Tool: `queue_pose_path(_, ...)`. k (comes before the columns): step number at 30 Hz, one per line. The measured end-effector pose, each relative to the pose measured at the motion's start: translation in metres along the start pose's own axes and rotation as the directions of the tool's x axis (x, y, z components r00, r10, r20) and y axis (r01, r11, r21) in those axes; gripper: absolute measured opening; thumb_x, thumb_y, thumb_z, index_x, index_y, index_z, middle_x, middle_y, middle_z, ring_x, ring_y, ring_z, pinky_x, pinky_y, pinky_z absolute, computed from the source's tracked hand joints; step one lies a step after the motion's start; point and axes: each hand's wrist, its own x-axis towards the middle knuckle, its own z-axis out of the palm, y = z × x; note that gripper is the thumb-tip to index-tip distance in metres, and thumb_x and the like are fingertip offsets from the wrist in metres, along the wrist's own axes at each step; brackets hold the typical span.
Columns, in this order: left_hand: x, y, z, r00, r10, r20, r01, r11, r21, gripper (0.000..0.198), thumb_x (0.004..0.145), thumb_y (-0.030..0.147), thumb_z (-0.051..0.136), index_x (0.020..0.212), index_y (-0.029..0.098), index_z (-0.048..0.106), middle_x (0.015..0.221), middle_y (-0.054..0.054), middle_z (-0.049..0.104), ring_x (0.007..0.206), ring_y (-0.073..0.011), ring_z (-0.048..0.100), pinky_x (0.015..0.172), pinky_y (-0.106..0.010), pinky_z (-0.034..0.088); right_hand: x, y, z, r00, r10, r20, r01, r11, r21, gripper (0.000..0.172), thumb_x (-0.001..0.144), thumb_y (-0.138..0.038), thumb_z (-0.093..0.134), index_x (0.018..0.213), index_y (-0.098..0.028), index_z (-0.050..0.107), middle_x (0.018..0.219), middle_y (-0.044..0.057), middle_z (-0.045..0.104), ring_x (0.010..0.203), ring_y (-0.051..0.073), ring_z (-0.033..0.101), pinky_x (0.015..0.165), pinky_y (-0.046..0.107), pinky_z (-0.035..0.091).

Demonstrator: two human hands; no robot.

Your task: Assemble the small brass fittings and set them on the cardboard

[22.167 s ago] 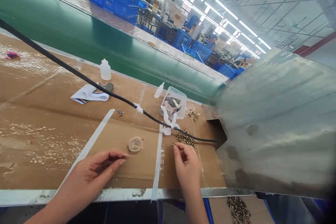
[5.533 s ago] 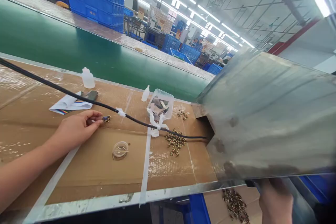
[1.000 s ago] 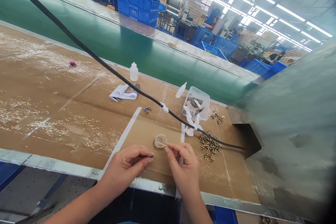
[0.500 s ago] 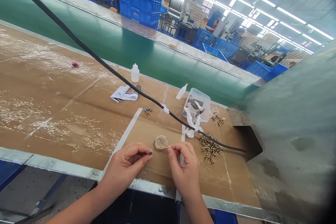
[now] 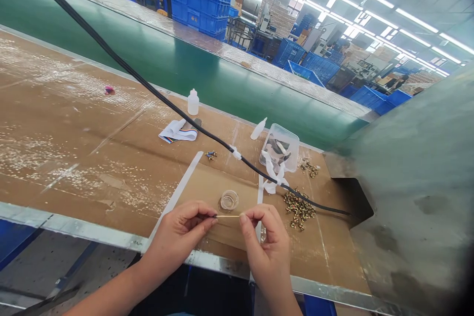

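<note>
Between the thumb and forefinger of my left hand (image 5: 181, 232) is a small dark piece (image 5: 215, 216), mostly covered by the fingertips. My right hand (image 5: 267, 244) pinches a thin wooden stick (image 5: 228, 216), like a toothpick, and holds it level. Its far end meets the dark piece at my left fingertips. Just beyond the stick, a small round clear cup (image 5: 222, 201) stands on the cardboard; what is in it is hard to make out. To the right of my right hand lies a pile of small gold-and-dark parts (image 5: 298, 207).
A black cable (image 5: 155, 95) crosses above the cardboard-covered bench (image 5: 126, 207). Farther back are two white squeeze bottles (image 5: 193, 103), a striped ribbon (image 5: 177, 132) and a clear plastic box (image 5: 292, 158) with scraps. A metal panel (image 5: 414, 168) rises at right; a green conveyor belt (image 5: 207, 71) runs behind.
The stick has come away from the cup toward me, and its end now meets the dark piece in my left hand. My right hand has moved slightly nearer to me.
</note>
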Motion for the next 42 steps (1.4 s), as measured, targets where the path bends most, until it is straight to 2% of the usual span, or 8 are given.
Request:
queue_pose_path(8, -0.001, 0.001, -0.001, 1.0, -0.009, 0.019, 0.009, 1.0, 0.012, 0.009, 0.081, 0.026, 0.062, 0.085, 0.019, 0.066, 0.085, -0.003, 0.066, 0.078, -0.0157, 0.062, 0.071, -0.024, 0.051, -0.002, -0.002, 0.001, 0.999, -0.047, 0.017, 0.048, 0.997, -0.06, 0.011, 0.088, -0.018, 0.054, 0.078, -0.02, 0.059, 0.075, 0.001, 0.055, 0.072, 0.016, 0.052, 0.065, 0.028, 0.041)
queue_pose_path(17, -0.003, 0.0, -0.001, 1.0, -0.024, 0.0, 0.024, 0.999, -0.042, 0.01, 0.079, 0.024, 0.063, 0.086, 0.019, 0.066, 0.084, -0.003, 0.066, 0.077, -0.0154, 0.064, 0.071, -0.024, 0.053, -0.014, -0.008, -0.001, 0.965, -0.241, 0.099, 0.255, 0.954, -0.156, 0.012, 0.083, -0.009, 0.056, 0.084, -0.021, 0.06, 0.078, 0.002, 0.055, 0.075, 0.018, 0.051, 0.068, 0.032, 0.039)
queue_pose_path(26, -0.002, 0.005, -0.002, 1.0, 0.004, 0.022, -0.004, 1.0, -0.022, 0.006, 0.079, 0.022, 0.063, 0.082, 0.018, 0.066, 0.082, -0.002, 0.065, 0.076, -0.0144, 0.062, 0.069, -0.022, 0.051, -0.007, 0.0, -0.001, 0.999, -0.051, -0.001, 0.05, 0.988, -0.143, 0.01, 0.087, -0.016, 0.055, 0.078, -0.02, 0.059, 0.077, 0.002, 0.055, 0.076, 0.017, 0.052, 0.068, 0.03, 0.04)
queue_pose_path(36, -0.002, 0.0, -0.002, 0.998, -0.039, 0.04, 0.04, 0.999, -0.017, 0.008, 0.081, 0.025, 0.062, 0.085, 0.019, 0.065, 0.085, -0.002, 0.066, 0.076, -0.0132, 0.061, 0.069, -0.021, 0.05, 0.003, -0.002, -0.009, 0.997, -0.058, -0.045, 0.054, 0.995, -0.087, 0.011, 0.085, -0.016, 0.056, 0.075, -0.019, 0.057, 0.076, 0.001, 0.055, 0.074, 0.016, 0.052, 0.068, 0.028, 0.04)
queue_pose_path(42, -0.002, 0.003, -0.002, 0.999, -0.007, 0.035, 0.006, 1.0, 0.024, 0.008, 0.08, 0.024, 0.062, 0.085, 0.019, 0.067, 0.085, -0.002, 0.066, 0.077, -0.0137, 0.062, 0.07, -0.021, 0.051, 0.016, 0.011, -0.011, 0.994, -0.097, -0.057, 0.079, 0.962, -0.263, 0.009, 0.085, -0.02, 0.057, 0.077, -0.019, 0.061, 0.077, 0.002, 0.057, 0.076, 0.018, 0.052, 0.071, 0.031, 0.039)
